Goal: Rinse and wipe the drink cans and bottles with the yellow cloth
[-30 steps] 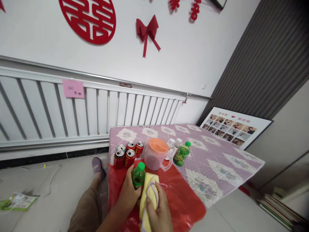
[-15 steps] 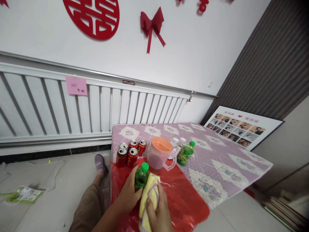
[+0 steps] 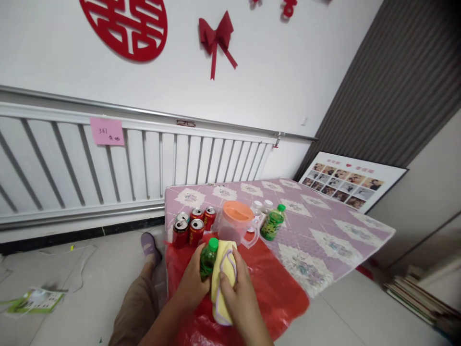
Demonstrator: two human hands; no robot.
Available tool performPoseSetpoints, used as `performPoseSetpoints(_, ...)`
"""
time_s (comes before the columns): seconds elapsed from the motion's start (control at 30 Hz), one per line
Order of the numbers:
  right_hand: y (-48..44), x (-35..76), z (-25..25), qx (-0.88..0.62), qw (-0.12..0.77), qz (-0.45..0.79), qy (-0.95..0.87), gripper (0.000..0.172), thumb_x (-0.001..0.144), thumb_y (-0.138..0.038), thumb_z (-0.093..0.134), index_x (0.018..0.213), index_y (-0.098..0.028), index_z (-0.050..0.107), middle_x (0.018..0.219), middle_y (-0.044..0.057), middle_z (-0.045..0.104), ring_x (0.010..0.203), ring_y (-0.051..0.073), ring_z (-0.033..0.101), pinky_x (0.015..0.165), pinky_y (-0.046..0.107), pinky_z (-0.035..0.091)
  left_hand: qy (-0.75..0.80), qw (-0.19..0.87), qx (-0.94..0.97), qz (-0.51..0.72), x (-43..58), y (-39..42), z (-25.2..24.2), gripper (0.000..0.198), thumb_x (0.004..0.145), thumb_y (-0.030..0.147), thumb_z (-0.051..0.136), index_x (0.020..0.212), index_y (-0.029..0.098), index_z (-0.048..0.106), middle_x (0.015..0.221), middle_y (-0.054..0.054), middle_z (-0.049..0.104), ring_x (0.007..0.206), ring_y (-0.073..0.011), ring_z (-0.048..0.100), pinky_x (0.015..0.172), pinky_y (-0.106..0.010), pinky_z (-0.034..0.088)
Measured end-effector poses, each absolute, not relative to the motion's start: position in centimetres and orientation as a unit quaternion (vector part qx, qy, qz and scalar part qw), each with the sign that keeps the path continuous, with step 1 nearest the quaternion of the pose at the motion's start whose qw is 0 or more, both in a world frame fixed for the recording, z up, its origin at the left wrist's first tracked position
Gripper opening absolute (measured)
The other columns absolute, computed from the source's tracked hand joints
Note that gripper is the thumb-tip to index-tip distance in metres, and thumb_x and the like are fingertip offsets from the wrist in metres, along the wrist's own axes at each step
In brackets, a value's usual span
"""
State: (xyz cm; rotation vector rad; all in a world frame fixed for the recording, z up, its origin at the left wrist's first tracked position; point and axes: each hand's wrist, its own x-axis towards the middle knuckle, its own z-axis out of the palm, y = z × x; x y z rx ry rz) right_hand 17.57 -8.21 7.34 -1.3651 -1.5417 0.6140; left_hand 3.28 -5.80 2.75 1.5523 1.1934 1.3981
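In the head view, the person's left hand (image 3: 194, 276) has a snug grip around a green bottle (image 3: 208, 262) with its cap on. The right hand (image 3: 242, 290) grips a folded yellow cloth (image 3: 224, 281) right beside it. (Whether the cloth truly touches the bottle is hard to tell.) The bottle is over the near part of a red plastic sheet (image 3: 277, 293), almost upright.

It looks like a wiping job. A good way would be to hold the bottle firm but not squash it, press the cloth flat, and turn the bottle bit by bit. Elbows should mind the red cans (image 3: 196, 233) and the jug (image 3: 230, 233) with the orange lid, which are close by.

The table (image 3: 342, 221) wears a purple cover with flowers. The red sheet looks shiny and crinkly, so things might slide. Behind is a white radiator (image 3: 151, 163) with a pink note (image 3: 107, 131). A red bow (image 3: 216, 36) hangs above, and a photo board (image 3: 351, 180) leans past the table.
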Motion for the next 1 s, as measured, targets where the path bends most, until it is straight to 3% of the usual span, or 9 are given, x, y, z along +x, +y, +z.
performPoseSetpoints(0.17, -7.7, 17.4, 4.5, -0.582, 0.457, 0.341, -0.580, 0.067, 0.076, -0.024, 0.051, 0.141, -0.012, 0.042, 0.136, 0.015, 0.057, 0.125, 0.025, 0.055, 0.107, 0.041, 0.042, 0.457, 0.362, 0.637, 0.504, 1.9, -5.3, 2.6, 0.080, 0.071, 0.011, 0.063, 0.143, 0.019, 0.029, 0.143, -0.013, 0.049, 0.130, -0.0262, 0.051, 0.111, -0.043, 0.040)
performPoseSetpoints(0.3, -8.5, 18.0, 2.6, -0.586, 0.434, 0.360, -0.582, 0.065, 0.073, -0.021, 0.054, 0.137, -0.015, 0.049, 0.135, 0.013, 0.059, 0.123, 0.025, 0.057, 0.107, 0.042, 0.041, 0.427, 0.429, 0.659, 0.446, 0.2, -4.7, 3.5, 0.085, 0.069, 0.011, 0.063, 0.145, 0.018, 0.026, 0.138, -0.014, 0.054, 0.120, -0.0252, 0.059, 0.104, -0.041, 0.047)
performPoseSetpoints(0.63, -8.5, 17.1, 7.8, -0.530, 0.495, 0.303, -0.619, 0.068, 0.076, -0.021, 0.056, 0.143, -0.021, 0.043, 0.146, 0.011, 0.047, 0.134, 0.022, 0.045, 0.112, 0.038, 0.034, 0.369, 0.530, 0.669, 0.368, -1.7, -3.3, 5.0, 0.083, 0.072, 0.026, 0.073, 0.144, 0.025, 0.032, 0.133, -0.011, 0.059, 0.119, -0.0269, 0.059, 0.101, -0.043, 0.048)
performPoseSetpoints(0.77, -8.0, 17.0, 6.7, -0.541, 0.491, 0.339, -0.592, 0.070, 0.075, -0.020, 0.057, 0.143, -0.019, 0.042, 0.144, 0.011, 0.049, 0.132, 0.022, 0.046, 0.111, 0.038, 0.035, 0.334, 0.565, 0.659, 0.368, -2.0, -2.8, 5.2, 0.079, 0.072, 0.025, 0.073, 0.141, 0.024, 0.035, 0.127, -0.010, 0.061, 0.113, -0.0253, 0.062, 0.100, -0.043, 0.049)
performPoseSetpoints(1.0, -8.2, 18.1, 3.2, -0.554, 0.435, 0.407, -0.582, 0.069, 0.073, -0.017, 0.054, 0.141, -0.016, 0.044, 0.136, 0.012, 0.058, 0.123, 0.022, 0.055, 0.107, 0.041, 0.039, 0.365, 0.539, 0.689, 0.318, -2.5, -2.9, 6.7, 0.073, 0.071, 0.027, 0.073, 0.138, 0.024, 0.043, 0.119, -0.007, 0.066, 0.115, -0.0255, 0.060, 0.101, -0.044, 0.047)
